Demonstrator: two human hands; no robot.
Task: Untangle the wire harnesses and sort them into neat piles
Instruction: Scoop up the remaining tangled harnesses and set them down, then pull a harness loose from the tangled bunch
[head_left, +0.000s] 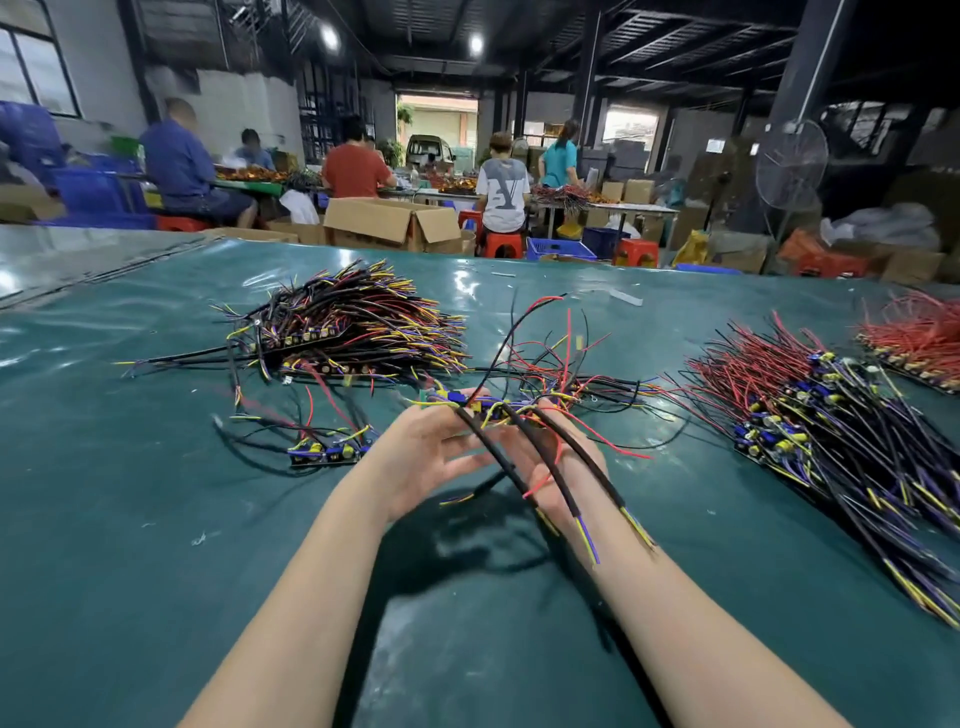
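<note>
My left hand (431, 447) and my right hand (558, 457) face each other over the green table mat (156, 519) and together hold a small bunch of wire harnesses (498, 410) by their circuit boards. Black sheathed leads with yellow and purple tips hang from the bunch across my right wrist, and thin red and black wires stick up behind it. A large stacked pile of harnesses (353, 327) lies at the back left. Another long pile (810, 415) lies on the right. A few loose harnesses (322, 441) lie left of my left hand.
A pile of red-wired harnesses (919, 338) sits at the far right edge. Beyond the table's far edge stand cardboard boxes (395, 223), red stools and blue crates, with several people seated at other benches. A standing fan (789, 166) is at the right.
</note>
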